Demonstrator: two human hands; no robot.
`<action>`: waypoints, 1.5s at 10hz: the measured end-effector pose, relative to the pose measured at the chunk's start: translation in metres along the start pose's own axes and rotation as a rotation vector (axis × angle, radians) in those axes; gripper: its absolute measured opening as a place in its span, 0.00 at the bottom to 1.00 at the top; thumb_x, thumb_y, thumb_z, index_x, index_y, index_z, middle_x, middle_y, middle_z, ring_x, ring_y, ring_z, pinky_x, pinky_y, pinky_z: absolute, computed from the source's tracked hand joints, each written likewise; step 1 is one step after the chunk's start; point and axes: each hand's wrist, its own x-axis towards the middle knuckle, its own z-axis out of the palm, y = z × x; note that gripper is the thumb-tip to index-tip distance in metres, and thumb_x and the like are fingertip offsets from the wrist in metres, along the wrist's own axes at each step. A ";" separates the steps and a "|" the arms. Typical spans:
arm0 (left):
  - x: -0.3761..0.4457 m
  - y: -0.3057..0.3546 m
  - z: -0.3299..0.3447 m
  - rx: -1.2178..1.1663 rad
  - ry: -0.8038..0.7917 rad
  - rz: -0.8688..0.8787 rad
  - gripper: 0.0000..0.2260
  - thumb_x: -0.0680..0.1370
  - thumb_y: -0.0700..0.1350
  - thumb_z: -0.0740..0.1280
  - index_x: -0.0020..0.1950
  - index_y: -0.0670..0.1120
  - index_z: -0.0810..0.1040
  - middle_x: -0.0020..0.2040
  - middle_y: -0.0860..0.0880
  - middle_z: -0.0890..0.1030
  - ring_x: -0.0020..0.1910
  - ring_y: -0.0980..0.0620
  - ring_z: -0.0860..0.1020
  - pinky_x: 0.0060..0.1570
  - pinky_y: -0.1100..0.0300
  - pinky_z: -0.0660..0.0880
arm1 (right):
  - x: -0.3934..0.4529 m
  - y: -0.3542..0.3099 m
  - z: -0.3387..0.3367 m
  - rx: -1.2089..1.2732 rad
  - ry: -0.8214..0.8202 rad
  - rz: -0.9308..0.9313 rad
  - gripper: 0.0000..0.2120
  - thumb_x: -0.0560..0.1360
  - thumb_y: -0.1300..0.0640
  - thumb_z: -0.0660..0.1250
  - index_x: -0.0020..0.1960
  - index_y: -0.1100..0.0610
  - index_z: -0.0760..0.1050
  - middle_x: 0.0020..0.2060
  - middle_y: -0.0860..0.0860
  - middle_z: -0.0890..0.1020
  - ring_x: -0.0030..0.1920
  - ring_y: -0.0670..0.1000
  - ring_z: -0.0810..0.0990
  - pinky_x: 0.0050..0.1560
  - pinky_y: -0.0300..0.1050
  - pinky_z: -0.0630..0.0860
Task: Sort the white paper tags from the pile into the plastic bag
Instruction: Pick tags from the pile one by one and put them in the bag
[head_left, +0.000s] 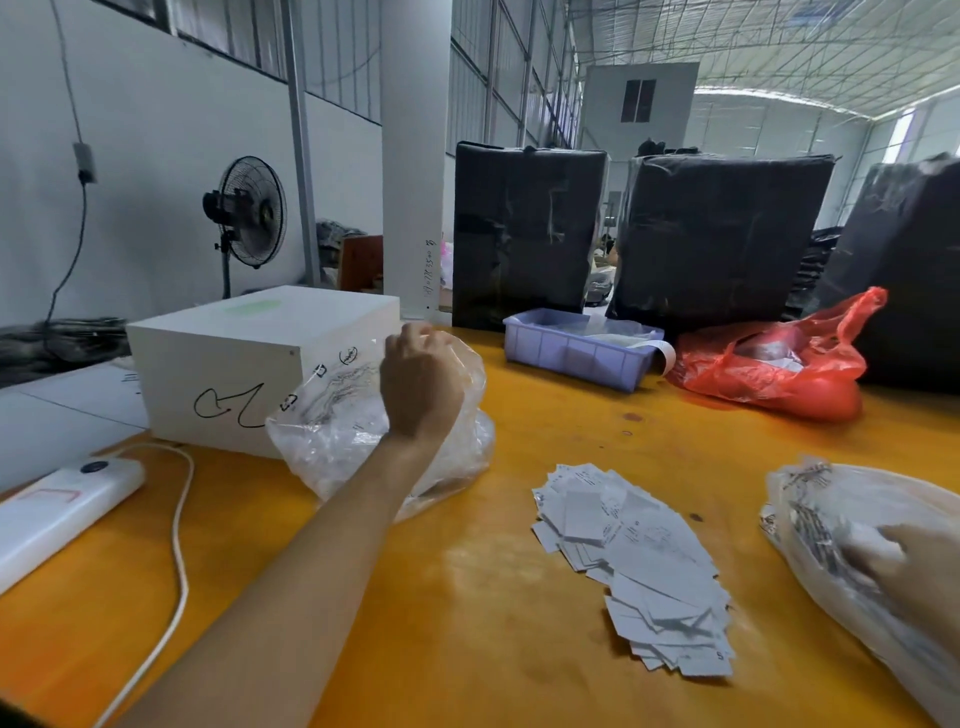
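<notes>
The white paper tags (636, 566) lie in a loose, overlapping pile on the orange tabletop (467, 597). Left of the pile and farther back stands a clear plastic bag (332, 431), crumpled and printed with dark marks; the left hand (418, 379) reaches to its top with fingers curled round the plastic there. Right of the pile a second clear bag (831, 519) lies on its side, and the right hand (919, 571) rests against it, blurred, so whether its fingers are spread or gripping cannot be told. Behind the first bag, left of the pile, sits a white box (218, 358) with a black scribble, and nearer lies a white power strip (57, 512) with its cord. Beyond the pile are a lilac tray (576, 353), a red plastic bag (769, 358) and black wrapped bundles (524, 234).
</notes>
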 end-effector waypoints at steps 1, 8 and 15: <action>-0.021 0.031 0.009 -0.159 -0.017 0.290 0.08 0.71 0.30 0.67 0.48 0.37 0.82 0.50 0.39 0.80 0.49 0.40 0.78 0.46 0.51 0.79 | -0.013 -0.021 -0.019 -0.075 -0.094 0.018 0.09 0.75 0.54 0.68 0.45 0.60 0.80 0.42 0.59 0.82 0.43 0.60 0.79 0.42 0.49 0.74; -0.103 0.086 0.037 -0.588 -0.508 0.304 0.08 0.73 0.32 0.69 0.45 0.42 0.84 0.48 0.46 0.83 0.49 0.47 0.79 0.47 0.56 0.75 | -0.009 -0.028 -0.037 -0.056 0.026 0.057 0.10 0.76 0.53 0.68 0.48 0.60 0.81 0.46 0.57 0.83 0.46 0.58 0.80 0.40 0.44 0.73; -0.105 0.115 0.005 -1.277 -1.207 -0.490 0.21 0.66 0.53 0.72 0.50 0.39 0.82 0.45 0.42 0.84 0.37 0.52 0.81 0.36 0.63 0.77 | -0.070 -0.120 -0.027 1.312 -0.379 -0.214 0.05 0.69 0.58 0.72 0.40 0.61 0.81 0.25 0.55 0.80 0.22 0.48 0.75 0.22 0.37 0.69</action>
